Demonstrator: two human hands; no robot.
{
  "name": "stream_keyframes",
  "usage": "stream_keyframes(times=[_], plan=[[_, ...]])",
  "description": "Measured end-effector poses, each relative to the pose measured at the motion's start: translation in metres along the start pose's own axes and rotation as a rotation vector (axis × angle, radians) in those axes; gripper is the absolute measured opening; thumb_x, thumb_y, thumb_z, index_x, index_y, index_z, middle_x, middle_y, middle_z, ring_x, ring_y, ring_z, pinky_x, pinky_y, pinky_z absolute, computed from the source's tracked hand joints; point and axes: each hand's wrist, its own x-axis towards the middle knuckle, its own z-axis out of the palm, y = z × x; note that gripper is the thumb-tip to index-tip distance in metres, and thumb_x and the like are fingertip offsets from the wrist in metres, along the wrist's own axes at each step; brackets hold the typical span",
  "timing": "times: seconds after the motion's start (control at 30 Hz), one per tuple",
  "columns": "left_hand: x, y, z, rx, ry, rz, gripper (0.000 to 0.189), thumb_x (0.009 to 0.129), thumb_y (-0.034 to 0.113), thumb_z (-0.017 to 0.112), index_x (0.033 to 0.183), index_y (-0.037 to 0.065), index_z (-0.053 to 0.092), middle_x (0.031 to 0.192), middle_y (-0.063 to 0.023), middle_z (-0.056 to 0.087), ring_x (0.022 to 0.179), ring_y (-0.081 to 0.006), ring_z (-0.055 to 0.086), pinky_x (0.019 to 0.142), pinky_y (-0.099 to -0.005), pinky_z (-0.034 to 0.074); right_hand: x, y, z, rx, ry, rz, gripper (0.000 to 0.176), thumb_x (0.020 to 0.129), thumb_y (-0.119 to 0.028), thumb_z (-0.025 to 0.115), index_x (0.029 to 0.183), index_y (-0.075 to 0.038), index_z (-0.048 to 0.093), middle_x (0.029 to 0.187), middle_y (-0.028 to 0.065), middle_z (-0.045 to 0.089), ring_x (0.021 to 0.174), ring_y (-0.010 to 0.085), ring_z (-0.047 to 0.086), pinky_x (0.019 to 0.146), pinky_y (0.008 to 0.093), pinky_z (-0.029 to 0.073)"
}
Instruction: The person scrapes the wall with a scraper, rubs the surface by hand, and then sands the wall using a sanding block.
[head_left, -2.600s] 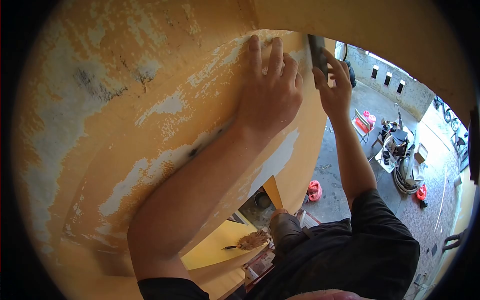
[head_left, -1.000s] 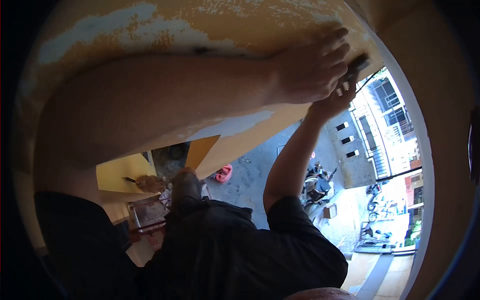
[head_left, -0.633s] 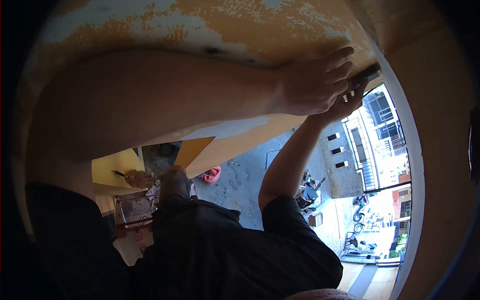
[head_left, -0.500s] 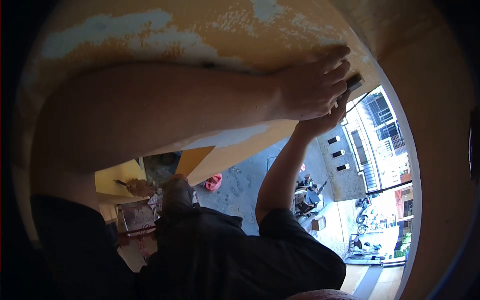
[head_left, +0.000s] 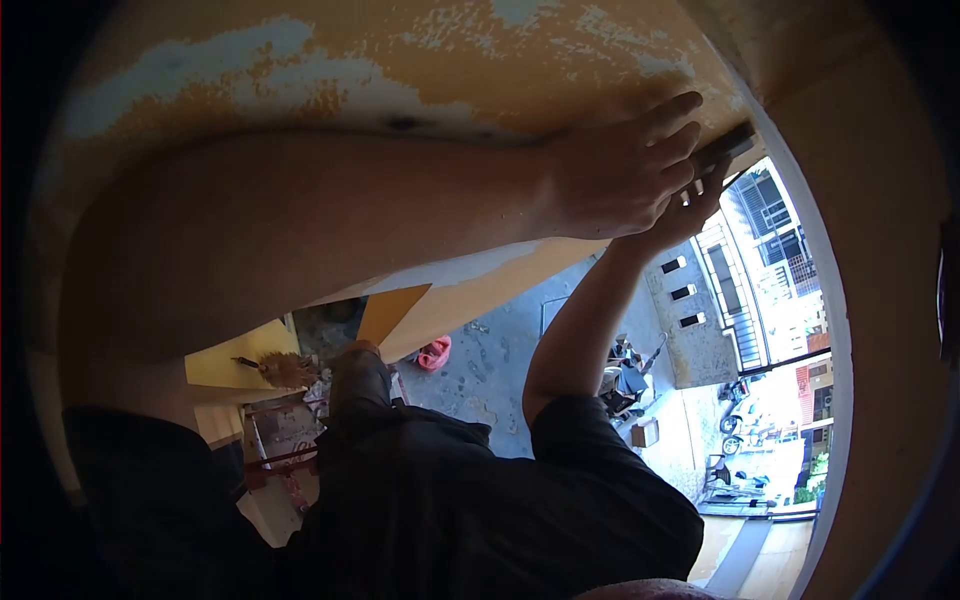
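Note:
Reaching across the view from the left, my left hand (head_left: 630,175) lies against the patchy orange wall surface (head_left: 470,60), back of the hand showing. Its upper fingers are spread; its thumb is hidden, and the lower fingers overlap the tool's near end. My right hand (head_left: 680,220) comes up from below, partly behind the left hand. Its fingers are closed on a dark, block-shaped tool (head_left: 725,148), which lies against the surface close to the wall's right-hand edge. The tool's exact kind is not clear. Pale grey patches show where the orange coat is uneven.
Far below, a pink-red bag (head_left: 434,353) lies on the grey floor (head_left: 490,350). A brush-like bristly thing (head_left: 285,370) sits at lower left beside a red-framed stand (head_left: 285,455). Motorbikes (head_left: 733,430) and a gate (head_left: 730,290) appear outside at right.
My right hand and the dark tool have slid right, toward the wall's edge, so more of the tool shows. My left hand has stayed nearly in place. The view has shifted slightly.

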Motion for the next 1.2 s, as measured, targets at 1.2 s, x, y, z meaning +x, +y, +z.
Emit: stream_keyframes(times=[1.2], plan=[[-0.001,-0.007,-0.002,-0.049,0.063,-0.002,0.024,0.085,0.026,0.059,0.094,0.008,0.072,0.104,-0.0078,0.060,0.125,-0.0304,0.047,0.115,-0.0587,0.023,0.002,-0.011,-0.005,-0.074,-0.075,-0.007,0.045,0.091,-0.011,0.064,0.133,-0.005,0.051,0.114,0.0092,0.054,0.091,0.0169,0.064,0.067,0.0272,0.052]])
